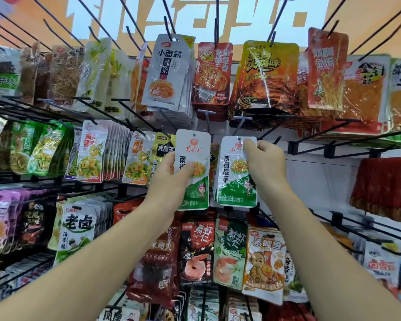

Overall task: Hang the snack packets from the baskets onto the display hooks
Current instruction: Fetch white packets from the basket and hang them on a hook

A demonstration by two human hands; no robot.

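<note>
Okay, both hands are up at the middle row of the display wall. The left hand (171, 181) grips a white-and-green snack packet (193, 144) from its left edge, thumb (185, 169) curled across the front at mid-height, other fingers behind it. The packet is upright, long axis vertical. Its hang hole (193, 135) is at the top, well above the thumb and not on any hook.

The right hand (267, 163) pinches the top right corner of a stack of matching packets (236, 184) just right of it, fingertips (250, 147) beside the stack's own hole (239, 138). A dark spot shows in that hole. It is probably the hook tip, but the hook is hidden behind the stack, so I can't confirm. There is a narrow gap between packet and stack, and the held one sits slightly higher. Grey-tipped hooks (206, 113) stick out just above both. Shrimp packets (197, 251) hang in the row below. No basket is in view.

Judgement: the step in hand is threading the loose packet onto the stack's hook. The target appears to lie right of and a bit farther than the loose packet's hole. So the left hand would need to carry the packet right, in front of the stack, then push it toward the wall, kept upright. The right hand looks to be steadying the stack. The risk is the hole missing a tip that barely shows.
</note>
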